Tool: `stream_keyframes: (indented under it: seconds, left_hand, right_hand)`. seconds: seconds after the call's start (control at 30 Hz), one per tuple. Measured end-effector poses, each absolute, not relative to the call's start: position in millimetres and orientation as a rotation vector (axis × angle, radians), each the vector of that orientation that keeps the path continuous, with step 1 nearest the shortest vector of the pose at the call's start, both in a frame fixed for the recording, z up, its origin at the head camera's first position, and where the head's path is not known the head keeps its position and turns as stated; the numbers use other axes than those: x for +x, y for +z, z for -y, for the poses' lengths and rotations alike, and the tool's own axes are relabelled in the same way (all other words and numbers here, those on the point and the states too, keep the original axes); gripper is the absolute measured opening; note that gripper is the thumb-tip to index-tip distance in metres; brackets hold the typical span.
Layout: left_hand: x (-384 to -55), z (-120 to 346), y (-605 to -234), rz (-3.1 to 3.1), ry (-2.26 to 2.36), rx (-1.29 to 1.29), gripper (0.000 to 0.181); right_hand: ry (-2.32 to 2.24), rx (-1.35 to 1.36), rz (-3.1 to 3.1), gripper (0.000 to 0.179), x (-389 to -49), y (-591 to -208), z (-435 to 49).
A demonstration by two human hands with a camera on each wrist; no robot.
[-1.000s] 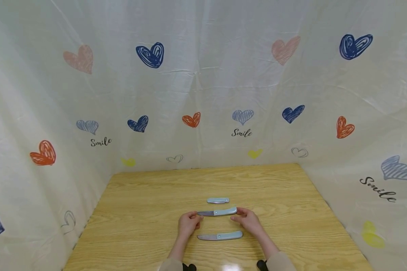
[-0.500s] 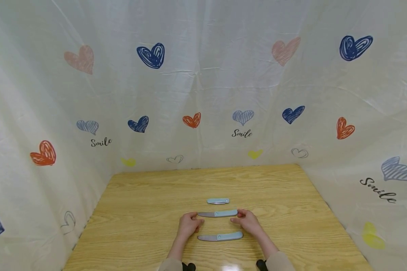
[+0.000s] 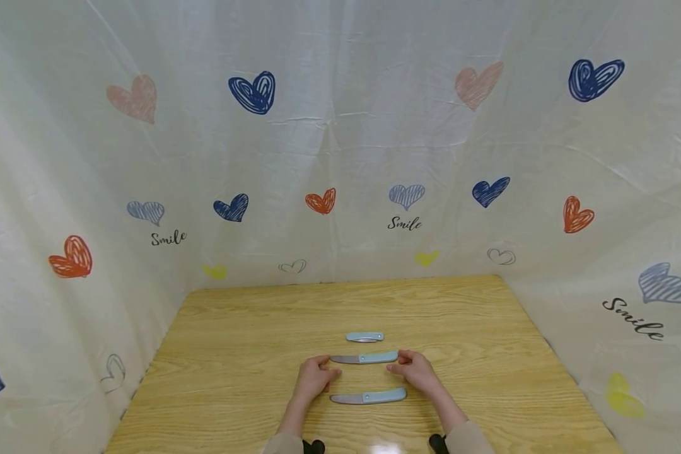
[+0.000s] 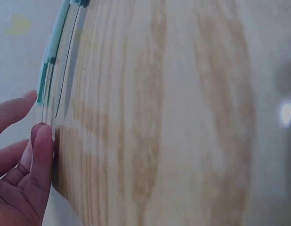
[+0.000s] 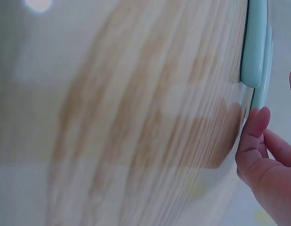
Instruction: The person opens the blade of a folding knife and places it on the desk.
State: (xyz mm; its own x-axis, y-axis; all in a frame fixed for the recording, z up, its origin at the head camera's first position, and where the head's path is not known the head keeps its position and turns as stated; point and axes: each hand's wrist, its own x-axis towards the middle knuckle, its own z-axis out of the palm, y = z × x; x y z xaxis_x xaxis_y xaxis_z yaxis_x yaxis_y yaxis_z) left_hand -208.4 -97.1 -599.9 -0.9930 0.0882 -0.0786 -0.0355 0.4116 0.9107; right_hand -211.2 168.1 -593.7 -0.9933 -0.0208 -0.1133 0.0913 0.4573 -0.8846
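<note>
Three folding knives with light blue handles lie one behind another. The far folding knife [image 3: 365, 337] is folded; the middle folding knife [image 3: 378, 358] and the near folding knife [image 3: 384, 396] have their blades out, pointing left. My left hand [image 3: 314, 376] has its index fingertip at the middle knife's blade tip, thumb held apart. At that knife's handle end, my right hand [image 3: 417, 371] touches with its forefinger, its thumb apart and lower. In the right wrist view, the right hand [image 5: 265, 160] is just beyond the near knife's handle [image 5: 254, 47].
The wooden table [image 3: 250, 321] has a light grain and a shiny spot near its front. A white curtain [image 3: 340, 145] with printed hearts hangs behind it and along both sides.
The middle knife has shifted slightly towards me and lies straighter, its handle end lower in the view. Both hands moved a little with it, then stayed nearly still.
</note>
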Motion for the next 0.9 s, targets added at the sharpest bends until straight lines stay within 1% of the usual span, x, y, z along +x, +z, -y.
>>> stream_keyframes:
  seconds: [0.1,0.3,0.6,0.9]
  left_hand:
    - [-210.0,97.1,-599.2,-2.601,1.615,0.053,0.052]
    - [-219.7,92.7,-595.9,-2.834,1.57,0.024,0.038]
    - [-239.9,76.8,-589.0,-2.767,1.643,0.121,0.036]
    - [-256.0,59.1,-588.9,-2.751,1.621,0.068,0.03]
  right_hand:
    - [-1.595,0.061,-2.587,0.062,-213.0,-593.5,-169.6]
    - [-1.616,0.09,-2.615,0.062,-220.2,-592.8,-169.8]
    - [-1.66,-0.007,-2.541,0.06,-241.9,-589.4,-160.7]
    - [-1.583,-0.08,-2.483,0.064,-259.8,-587.1,-152.3]
